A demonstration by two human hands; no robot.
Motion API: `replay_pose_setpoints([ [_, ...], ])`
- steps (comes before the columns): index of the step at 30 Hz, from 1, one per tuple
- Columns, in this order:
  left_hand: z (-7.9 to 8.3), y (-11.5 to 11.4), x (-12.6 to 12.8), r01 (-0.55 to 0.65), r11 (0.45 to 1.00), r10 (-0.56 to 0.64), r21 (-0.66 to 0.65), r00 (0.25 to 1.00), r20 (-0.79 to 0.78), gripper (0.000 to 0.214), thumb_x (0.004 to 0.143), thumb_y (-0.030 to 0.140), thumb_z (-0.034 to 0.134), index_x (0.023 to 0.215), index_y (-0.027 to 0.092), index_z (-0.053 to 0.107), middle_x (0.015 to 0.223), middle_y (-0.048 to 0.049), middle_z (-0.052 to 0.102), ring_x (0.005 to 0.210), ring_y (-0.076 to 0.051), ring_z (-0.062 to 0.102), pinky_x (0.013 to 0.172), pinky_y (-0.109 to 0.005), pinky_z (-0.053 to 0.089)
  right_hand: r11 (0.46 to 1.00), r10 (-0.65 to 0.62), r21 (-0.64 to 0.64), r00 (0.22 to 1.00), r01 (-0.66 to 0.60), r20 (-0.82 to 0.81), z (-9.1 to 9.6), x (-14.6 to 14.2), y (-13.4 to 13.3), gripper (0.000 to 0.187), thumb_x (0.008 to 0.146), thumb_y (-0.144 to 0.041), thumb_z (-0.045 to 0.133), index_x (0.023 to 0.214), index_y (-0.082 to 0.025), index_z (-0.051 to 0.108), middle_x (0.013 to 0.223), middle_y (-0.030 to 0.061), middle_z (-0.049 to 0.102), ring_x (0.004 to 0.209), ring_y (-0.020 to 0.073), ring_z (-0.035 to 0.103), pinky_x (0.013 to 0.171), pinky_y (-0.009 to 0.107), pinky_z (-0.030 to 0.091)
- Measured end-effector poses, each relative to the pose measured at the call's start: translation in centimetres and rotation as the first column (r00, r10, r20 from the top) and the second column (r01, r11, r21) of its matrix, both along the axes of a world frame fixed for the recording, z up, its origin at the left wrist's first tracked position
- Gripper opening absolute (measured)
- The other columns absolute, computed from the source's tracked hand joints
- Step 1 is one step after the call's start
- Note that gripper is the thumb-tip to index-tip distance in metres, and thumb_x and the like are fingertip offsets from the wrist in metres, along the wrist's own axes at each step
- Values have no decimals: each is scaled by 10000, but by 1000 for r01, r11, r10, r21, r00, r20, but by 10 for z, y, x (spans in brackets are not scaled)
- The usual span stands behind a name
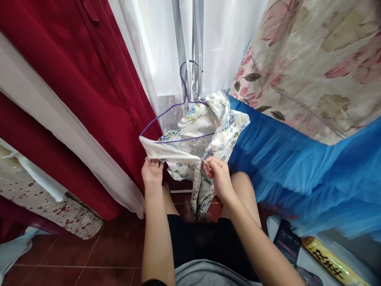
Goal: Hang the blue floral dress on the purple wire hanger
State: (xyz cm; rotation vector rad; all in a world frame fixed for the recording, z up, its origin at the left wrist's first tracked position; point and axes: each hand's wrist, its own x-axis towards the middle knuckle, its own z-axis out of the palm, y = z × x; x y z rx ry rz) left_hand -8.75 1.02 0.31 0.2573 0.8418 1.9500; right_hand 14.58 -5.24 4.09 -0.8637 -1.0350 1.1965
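Both my hands grip a floral garment on a purple hanger.

My left hand (152, 171) pinches the floral garment (202, 133) at its white edge, fingers closed; my right hand (216, 172) is closed on its middle fold. The garment drapes over the purple hanger (163, 115), between the red curtain (89, 79) and the blue bed skirt (297, 167).

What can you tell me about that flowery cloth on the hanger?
The floral garment is thin white cloth printed with blue and yellowish flowers. It hangs crumpled on a purple wire hanger. The left hand and right hand each pinch its lower edge, pulling it taut between them, while a loose part trails down toward the floor. Blue netting lies beside it.
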Motion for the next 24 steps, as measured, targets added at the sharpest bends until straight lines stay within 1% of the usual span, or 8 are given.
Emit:
replay_pose_setpoints([
  [3, -32, -30, 41, 14, 994, 1, -112, 991, 133, 180, 967, 252, 527, 839, 178, 630, 852, -38, 697, 831, -150, 668, 858, -307, 511, 981, -177, -96, 982, 170, -70, -45, 14, -20, 238, 780, -278, 549, 563, -209, 481, 524, -45, 385, 501, 110, 281, 491, 269, 207],
  [5, -40, -47, 61, 36, 993, -23, -109, 992, 122, 119, 918, 253, 614, 851, 165, 659, 872, -42, 716, 849, -152, 675, 843, -281, 507, 963, -223, -166, 973, 212, -53, -76, 24, -35, 229, 781, -276, 544, 572, -209, 480, 526, -47, 371, 504, 110, 265, 493, 270, 191],
  [10, -14, -80, 97, 250, 966, -240, 71, 963, -126, 251, 787, 364, 805, 877, 149, 711, 905, -53, 709, 874, -172, 659, 805, -253, 503, 933, -68, -338, 985, 120, 161, -119, 44, -54, 245, 764, -312, 598, 573, -200, 492, 543, -39, 428, 517, 111, 328, 502, 250, 243],
  [12, 3, -92, 112, 367, 925, -324, 103, 900, -293, 274, 828, 415, 773, 907, 158, 722, 975, -72, 694, 902, -190, 649, 793, -264, 501, 944, 44, -328, 969, 39, 242, -113, 48, -56, 109, 706, -272, 661, 700, -178, 606, 633, -19, 540, 576, 134, 439, 546, 249, 350],
  [16, 25, -114, 142, 512, 857, -340, 54, 642, -687, 232, 917, 396, 682, 897, 172, 739, 1108, -99, 640, 1022, -233, 615, 894, -309, 483, 978, 202, -107, 925, -177, 323, -73, 48, -69, 372, 694, -165, 713, 1064, -201, 687, 969, 23, 677, 857, 193, 596, 760, 285, 485],
  [19, 33, -122, 154, 569, 822, -345, -14, 478, -808, 244, 946, 404, 642, 930, 180, 739, 1119, -106, 627, 1123, -263, 585, 1000, -341, 443, 948, 318, -108, 907, -299, 275, -49, 45, -88, 91, 827, -245, 684, 879, -170, 686, 847, 24, 658, 802, 187, 587, 745, 287, 484],
  [20, 34, -123, 155, 607, 793, -386, -48, 440, -811, 260, 962, 421, 614, 1003, 192, 730, 1161, -103, 622, 1147, -263, 579, 1016, -344, 436, 948, 316, -122, 921, -295, 229, -45, 46, -94, 125, 850, -287, 685, 826, -165, 672, 810, 23, 644, 784, 185, 580, 737, 287, 484],
  [24, 26, -130, 151, 818, 534, -609, -215, 195, -769, 488, 1028, 517, 439, 1445, 268, 486, 1358, -88, 586, 1198, -245, 578, 1063, -370, 419, 951, 285, -147, 955, -271, 80, -36, 68, -108, 283, 823, -422, 742, 962, -183, 683, 897, 39, 657, 840, 203, 584, 769, 305, 504],
])
